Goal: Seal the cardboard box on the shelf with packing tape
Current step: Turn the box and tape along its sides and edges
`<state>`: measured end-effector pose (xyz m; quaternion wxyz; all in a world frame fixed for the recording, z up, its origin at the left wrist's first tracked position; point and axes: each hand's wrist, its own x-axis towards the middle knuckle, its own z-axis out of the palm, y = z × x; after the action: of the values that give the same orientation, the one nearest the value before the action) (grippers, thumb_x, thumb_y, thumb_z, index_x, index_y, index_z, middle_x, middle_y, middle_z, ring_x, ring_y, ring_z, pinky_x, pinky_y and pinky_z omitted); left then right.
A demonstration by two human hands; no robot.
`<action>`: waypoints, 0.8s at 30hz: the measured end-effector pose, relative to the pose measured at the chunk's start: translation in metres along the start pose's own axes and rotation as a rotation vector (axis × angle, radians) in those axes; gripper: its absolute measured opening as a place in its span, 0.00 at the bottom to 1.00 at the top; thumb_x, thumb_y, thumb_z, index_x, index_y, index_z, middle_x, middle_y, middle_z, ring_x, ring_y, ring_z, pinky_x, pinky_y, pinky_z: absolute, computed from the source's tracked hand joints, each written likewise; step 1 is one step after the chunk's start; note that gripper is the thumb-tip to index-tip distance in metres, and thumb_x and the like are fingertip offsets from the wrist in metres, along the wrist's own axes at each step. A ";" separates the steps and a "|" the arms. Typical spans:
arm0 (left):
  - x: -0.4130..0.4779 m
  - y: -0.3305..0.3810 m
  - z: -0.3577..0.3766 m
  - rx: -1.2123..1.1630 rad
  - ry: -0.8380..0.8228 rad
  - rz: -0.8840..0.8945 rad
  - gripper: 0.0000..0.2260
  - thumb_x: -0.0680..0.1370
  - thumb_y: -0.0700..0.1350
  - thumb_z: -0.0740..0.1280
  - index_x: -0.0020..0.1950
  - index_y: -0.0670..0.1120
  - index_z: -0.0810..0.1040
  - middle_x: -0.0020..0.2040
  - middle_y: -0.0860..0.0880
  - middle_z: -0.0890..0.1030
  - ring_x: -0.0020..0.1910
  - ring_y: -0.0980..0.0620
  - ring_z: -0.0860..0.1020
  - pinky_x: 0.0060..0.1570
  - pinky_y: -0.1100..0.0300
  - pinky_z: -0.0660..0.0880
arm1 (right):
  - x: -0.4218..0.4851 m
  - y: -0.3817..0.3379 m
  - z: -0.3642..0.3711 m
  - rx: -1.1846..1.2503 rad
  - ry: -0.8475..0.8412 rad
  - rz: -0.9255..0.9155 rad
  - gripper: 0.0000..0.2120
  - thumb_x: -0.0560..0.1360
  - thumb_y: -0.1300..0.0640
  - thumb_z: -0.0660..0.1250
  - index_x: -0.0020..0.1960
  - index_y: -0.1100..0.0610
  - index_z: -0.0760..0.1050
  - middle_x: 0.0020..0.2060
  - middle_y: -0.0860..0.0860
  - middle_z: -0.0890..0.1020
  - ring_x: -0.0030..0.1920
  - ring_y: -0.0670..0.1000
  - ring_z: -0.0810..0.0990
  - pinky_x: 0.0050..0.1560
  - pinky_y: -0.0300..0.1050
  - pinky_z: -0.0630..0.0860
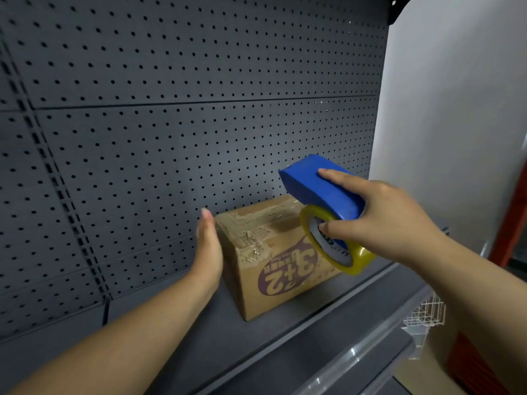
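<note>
A small brown cardboard box point(273, 269) with an upside-down purple "3+2" print stands on the dark grey shelf point(228, 346); wrinkled clear tape covers its top and left edge. My left hand point(208, 249) is flat, fingers together and extended, against the box's left side. My right hand point(382, 215) grips a blue tape dispenser point(319, 186) with a yellowish roll of packing tape point(339, 246), held in the air above the box's right end.
A dark pegboard panel point(185, 109) backs the shelf. A white wall point(456, 109) lies to the right. Below right are a white wire basket point(425, 312), a clear plastic shelf-edge strip point(356, 352) and an orange-red upright point(510, 218).
</note>
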<state>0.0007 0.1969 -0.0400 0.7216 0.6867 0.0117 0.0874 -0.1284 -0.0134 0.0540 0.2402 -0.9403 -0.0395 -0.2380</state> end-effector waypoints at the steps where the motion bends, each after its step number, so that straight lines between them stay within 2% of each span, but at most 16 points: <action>1: 0.010 0.005 -0.002 -0.006 0.045 -0.042 0.36 0.72 0.71 0.42 0.76 0.56 0.54 0.78 0.51 0.55 0.76 0.49 0.54 0.73 0.46 0.50 | 0.006 0.000 -0.001 -0.001 -0.003 -0.012 0.36 0.63 0.44 0.72 0.67 0.29 0.61 0.53 0.49 0.79 0.47 0.50 0.75 0.44 0.45 0.73; 3: 0.034 0.013 -0.009 -0.004 0.064 -0.125 0.50 0.60 0.81 0.44 0.76 0.55 0.58 0.77 0.49 0.60 0.75 0.46 0.60 0.73 0.43 0.56 | 0.018 0.001 -0.003 0.001 -0.013 -0.028 0.36 0.63 0.44 0.72 0.67 0.29 0.61 0.53 0.48 0.78 0.47 0.50 0.75 0.46 0.47 0.75; 4: 0.044 0.016 -0.011 -0.009 0.072 -0.166 0.53 0.56 0.82 0.45 0.75 0.54 0.59 0.76 0.48 0.62 0.74 0.45 0.62 0.72 0.42 0.58 | 0.024 0.001 -0.003 0.004 -0.018 -0.033 0.36 0.63 0.44 0.72 0.67 0.29 0.61 0.53 0.47 0.78 0.47 0.49 0.75 0.46 0.46 0.75; 6: 0.058 0.019 -0.007 -0.022 0.084 -0.220 0.46 0.66 0.77 0.44 0.75 0.50 0.60 0.75 0.45 0.64 0.72 0.43 0.64 0.71 0.44 0.60 | 0.033 0.005 -0.003 0.015 -0.026 -0.037 0.36 0.62 0.44 0.72 0.66 0.28 0.61 0.52 0.47 0.78 0.46 0.48 0.75 0.45 0.45 0.75; 8: 0.065 0.018 0.001 -0.038 0.051 -0.252 0.40 0.73 0.71 0.43 0.72 0.45 0.67 0.69 0.42 0.72 0.66 0.42 0.71 0.63 0.46 0.66 | 0.042 0.010 -0.002 0.007 -0.033 -0.039 0.36 0.63 0.43 0.71 0.66 0.27 0.60 0.51 0.47 0.78 0.44 0.46 0.74 0.41 0.42 0.73; 10: 0.068 0.013 0.010 -0.063 -0.008 -0.284 0.40 0.73 0.71 0.43 0.65 0.43 0.73 0.58 0.40 0.79 0.56 0.41 0.77 0.55 0.47 0.72 | 0.050 0.016 0.000 -0.021 -0.040 -0.043 0.36 0.62 0.43 0.70 0.66 0.26 0.60 0.50 0.48 0.78 0.42 0.45 0.73 0.38 0.41 0.70; 14: 0.078 0.004 0.018 -0.032 0.019 -0.287 0.38 0.73 0.70 0.43 0.58 0.43 0.76 0.48 0.40 0.81 0.46 0.42 0.78 0.49 0.49 0.74 | 0.064 0.027 0.004 -0.042 -0.053 -0.068 0.36 0.62 0.43 0.70 0.66 0.27 0.59 0.50 0.47 0.77 0.44 0.47 0.73 0.38 0.40 0.69; 17: 0.079 0.001 0.020 -0.114 0.018 -0.349 0.39 0.71 0.73 0.43 0.63 0.45 0.74 0.56 0.38 0.80 0.55 0.39 0.77 0.61 0.41 0.71 | 0.073 0.035 0.007 -0.023 -0.040 -0.082 0.36 0.62 0.42 0.70 0.66 0.26 0.58 0.53 0.46 0.78 0.47 0.48 0.74 0.43 0.42 0.73; 20: 0.077 -0.001 0.022 -0.203 0.046 -0.351 0.41 0.70 0.74 0.44 0.71 0.48 0.66 0.66 0.40 0.74 0.63 0.38 0.74 0.64 0.38 0.68 | 0.082 0.042 0.005 0.016 -0.006 -0.106 0.36 0.62 0.42 0.70 0.65 0.25 0.58 0.52 0.46 0.78 0.47 0.47 0.74 0.45 0.43 0.73; 22: 0.072 0.000 0.026 -0.228 0.074 -0.279 0.40 0.71 0.73 0.44 0.74 0.49 0.61 0.70 0.45 0.69 0.68 0.40 0.69 0.66 0.40 0.66 | 0.088 0.047 0.003 0.045 0.007 -0.121 0.36 0.62 0.41 0.70 0.65 0.25 0.58 0.51 0.47 0.78 0.47 0.48 0.74 0.45 0.43 0.73; 24: 0.071 0.001 0.026 0.025 0.196 -0.103 0.39 0.71 0.72 0.44 0.75 0.50 0.60 0.73 0.47 0.65 0.73 0.42 0.62 0.70 0.41 0.60 | 0.093 0.054 0.000 0.072 0.016 -0.137 0.36 0.62 0.40 0.70 0.65 0.25 0.58 0.51 0.48 0.78 0.48 0.48 0.73 0.46 0.44 0.73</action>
<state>0.0739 0.1813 -0.0302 0.7119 0.6823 0.1184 0.1169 -0.0361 -0.0648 0.0735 0.2572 -0.9242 -0.1101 -0.2598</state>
